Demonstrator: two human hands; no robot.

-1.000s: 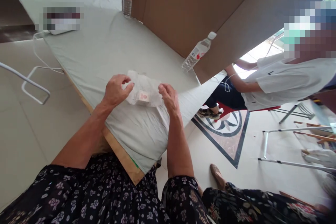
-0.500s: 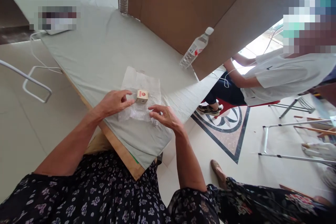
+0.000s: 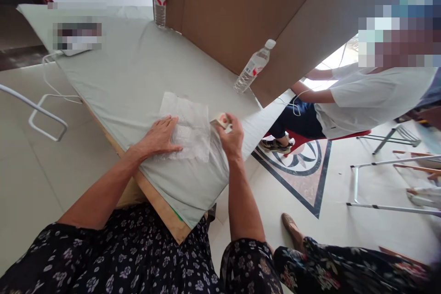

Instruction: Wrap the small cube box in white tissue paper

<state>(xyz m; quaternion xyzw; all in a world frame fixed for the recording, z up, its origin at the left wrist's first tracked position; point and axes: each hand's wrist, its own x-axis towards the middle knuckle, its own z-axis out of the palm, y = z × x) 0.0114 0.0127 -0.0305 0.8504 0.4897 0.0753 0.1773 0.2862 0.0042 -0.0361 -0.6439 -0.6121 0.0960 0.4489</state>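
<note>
A sheet of bubble wrap (image 3: 191, 133) lies flat on the pale cloth of the table (image 3: 124, 64). My left hand (image 3: 161, 137) rests on its left side, palm down with the fingers spread. To the right of the sheet, my right hand (image 3: 232, 137) grips a small cream box (image 3: 221, 121) with a red mark on it, between thumb and fingers. The box is slightly blurred, and part of it is hidden by the fingers.
Two clear plastic bottles stand by a large brown cardboard panel (image 3: 220, 14): one bottle (image 3: 160, 2) upright at the back, the other bottle (image 3: 253, 68) nearer, appearing tilted. A white device (image 3: 81, 50) with a cable sits far left. A person in a white shirt (image 3: 382, 96) sits at right.
My right hand has picked up the small box from the bubble wrap and moved it right, off the sheet. My left hand has come down flat onto the wrap.
</note>
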